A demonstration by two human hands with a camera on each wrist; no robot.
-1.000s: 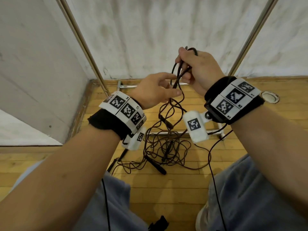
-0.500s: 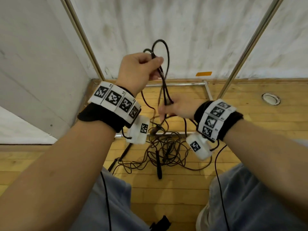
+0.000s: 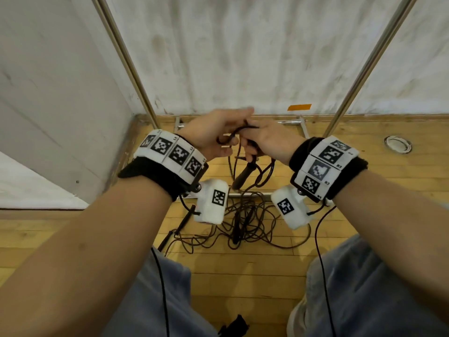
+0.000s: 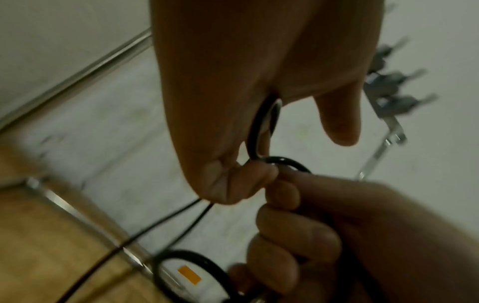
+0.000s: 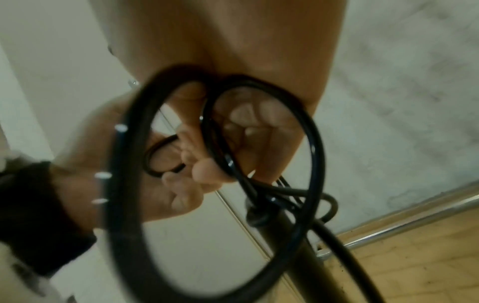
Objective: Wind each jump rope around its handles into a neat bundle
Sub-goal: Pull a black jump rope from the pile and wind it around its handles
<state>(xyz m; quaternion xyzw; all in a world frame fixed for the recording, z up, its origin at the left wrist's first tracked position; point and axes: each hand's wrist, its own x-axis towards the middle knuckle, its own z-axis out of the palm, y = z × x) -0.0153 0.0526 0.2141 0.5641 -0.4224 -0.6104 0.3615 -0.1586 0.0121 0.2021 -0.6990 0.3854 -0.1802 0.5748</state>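
Note:
A black jump rope cord (image 3: 243, 128) runs between both hands, held above the floor. My left hand (image 3: 213, 135) pinches a small loop of the cord (image 4: 261, 131) between thumb and fingers. My right hand (image 3: 267, 142) grips several larger loops of the cord (image 5: 259, 147) in curled fingers. One black handle (image 3: 244, 175) hangs just below the right hand, also seen close up (image 5: 298, 246). From there the cord trails down into a tangled pile of ropes (image 3: 252, 215) on the wooden floor, with more handles lying in it.
Two slanted metal poles (image 3: 128, 64) (image 3: 371, 59) rise from a metal base frame (image 3: 291, 122) against the white wall. An orange tape strip (image 3: 298, 107) marks the wall and a round fitting (image 3: 397, 144) sits in the floor. My knees in jeans (image 3: 364, 288) flank the pile.
My left hand, held high with a tall loop of cord half a second ago, has come down to meet the right hand. The loop is now small and close between both hands.

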